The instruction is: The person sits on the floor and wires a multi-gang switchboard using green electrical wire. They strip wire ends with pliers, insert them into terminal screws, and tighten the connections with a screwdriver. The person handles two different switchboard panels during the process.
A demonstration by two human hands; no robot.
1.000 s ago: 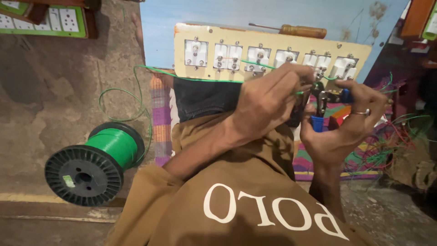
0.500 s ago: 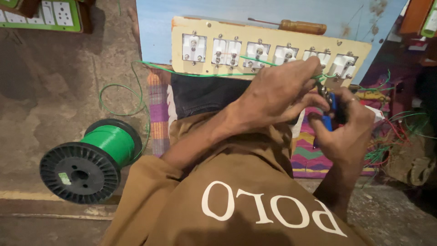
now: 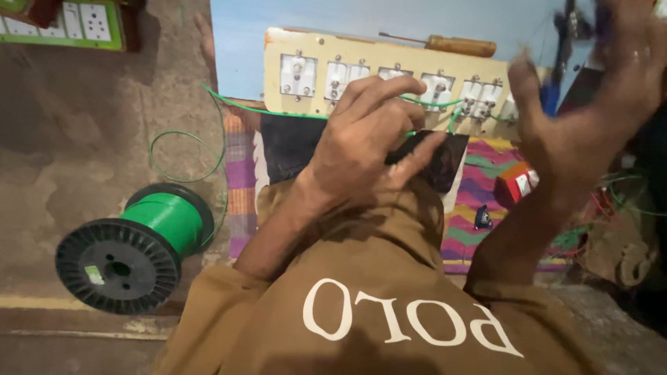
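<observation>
Concrete floor, left hand (image 3: 361,149) pinching green wire (image 3: 278,111) at switch board (image 3: 389,73), right hand (image 3: 590,104) blurred, grip unclear

The left hand (image 3: 361,149) lies low in the middle of the view, palm down, with its forearm running back and down toward the body in a brown sleeve. Its fingers (image 3: 389,90) are bent and spread forward, the thumb stretched out to the right. The right hand (image 3: 590,118) is raised high at the right edge, blurred, fingers seemingly spread and open, a ring on one finger, the forearm rising steeply beneath it.
</observation>
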